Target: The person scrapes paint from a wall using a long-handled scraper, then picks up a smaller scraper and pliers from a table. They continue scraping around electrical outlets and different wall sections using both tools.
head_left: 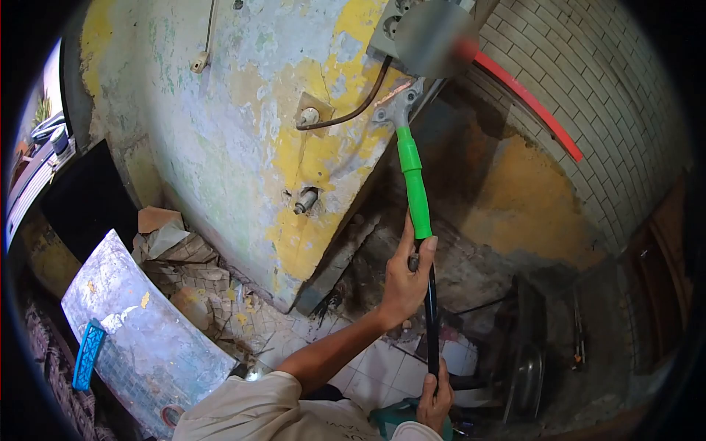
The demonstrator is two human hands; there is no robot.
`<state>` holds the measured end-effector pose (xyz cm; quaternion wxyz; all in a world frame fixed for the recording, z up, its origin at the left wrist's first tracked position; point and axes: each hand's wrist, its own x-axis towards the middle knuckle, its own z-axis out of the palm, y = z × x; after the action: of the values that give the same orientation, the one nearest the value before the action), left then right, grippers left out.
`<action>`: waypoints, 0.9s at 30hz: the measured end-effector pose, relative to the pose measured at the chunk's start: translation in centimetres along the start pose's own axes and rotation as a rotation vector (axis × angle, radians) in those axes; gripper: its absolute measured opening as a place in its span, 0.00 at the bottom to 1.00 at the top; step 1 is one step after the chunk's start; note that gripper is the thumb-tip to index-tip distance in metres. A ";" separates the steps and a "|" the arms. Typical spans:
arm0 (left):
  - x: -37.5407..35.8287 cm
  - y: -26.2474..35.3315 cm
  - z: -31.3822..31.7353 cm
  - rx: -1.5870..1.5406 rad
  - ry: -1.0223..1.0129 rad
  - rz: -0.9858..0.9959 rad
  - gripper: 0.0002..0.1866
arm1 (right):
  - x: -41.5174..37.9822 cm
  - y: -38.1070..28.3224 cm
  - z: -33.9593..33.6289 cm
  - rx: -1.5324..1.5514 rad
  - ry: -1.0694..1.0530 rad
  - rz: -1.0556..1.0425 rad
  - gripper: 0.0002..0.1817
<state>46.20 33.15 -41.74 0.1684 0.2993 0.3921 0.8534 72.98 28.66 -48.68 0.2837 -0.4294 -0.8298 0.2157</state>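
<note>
Dark lettering (353, 429) noted on front of pale shirt (246, 411), at lower edge of view. Print small, tilted and partly lost in folds. Lower line appears to read "AWI", possibly part of longer word. Characters above it too unclear to confirm. Full wording illegible.

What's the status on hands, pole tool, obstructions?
Left hand above right hand, both gripping pole tool. Tool head near edge of peeling wall. Cable, outlet box close by.
</note>
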 end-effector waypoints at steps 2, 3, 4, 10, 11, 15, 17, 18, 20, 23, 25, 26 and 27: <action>-0.3 -1.9 -0.7 0.143 0.011 0.095 0.38 | -0.2 -0.4 0.3 0.058 -0.012 0.038 0.26; -1.4 -2.8 -1.0 0.188 0.012 0.177 0.38 | -0.9 0.1 0.6 0.063 -0.038 0.024 0.26; -2.6 -3.3 -1.3 0.137 0.000 0.076 0.39 | -1.9 1.1 0.8 0.004 -0.031 0.046 0.27; -5.0 -7.5 -4.2 0.138 0.121 0.007 0.39 | -2.6 -0.8 0.9 -0.122 -0.152 0.140 0.29; -4.7 -7.2 -4.8 0.060 0.136 -0.052 0.39 | -2.7 -1.4 1.1 -0.132 -0.166 0.144 0.29; -4.1 -4.5 -6.1 -0.043 0.158 -0.109 0.37 | -3.7 -2.0 1.6 -0.218 -0.163 0.135 0.28; -4.8 -4.3 -6.9 -0.092 0.148 -0.153 0.37 | -4.6 -1.5 1.1 -0.027 -0.210 0.037 0.29; -5.4 -4.5 -7.0 -0.085 0.164 -0.182 0.37 | -4.5 -3.0 0.0 0.010 -0.230 -0.052 0.29; -6.4 -5.5 -7.2 -0.092 0.196 -0.222 0.37 | -5.8 0.2 -1.8 -0.019 -0.339 0.010 0.28; -6.6 -4.8 -7.5 -0.096 0.195 -0.225 0.37 | -7.2 0.7 -3.0 -0.028 -0.457 0.154 0.26; -6.7 -3.6 -7.3 -0.107 0.188 -0.273 0.37 | -7.4 -0.6 -4.2 -0.023 -0.474 0.238 0.25; -6.8 -3.3 -7.3 -0.115 0.179 -0.315 0.37 | -6.6 -2.2 -4.6 -0.096 -0.361 -0.063 0.25; -7.0 -4.2 -7.0 -0.113 0.180 -0.318 0.37 | -6.1 -2.9 -4.8 -0.166 -0.244 -0.363 0.25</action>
<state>47.24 28.13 -51.22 0.2817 0.1459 0.3995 0.8601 77.29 22.54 -45.09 0.1793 -0.2656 -0.9365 0.1425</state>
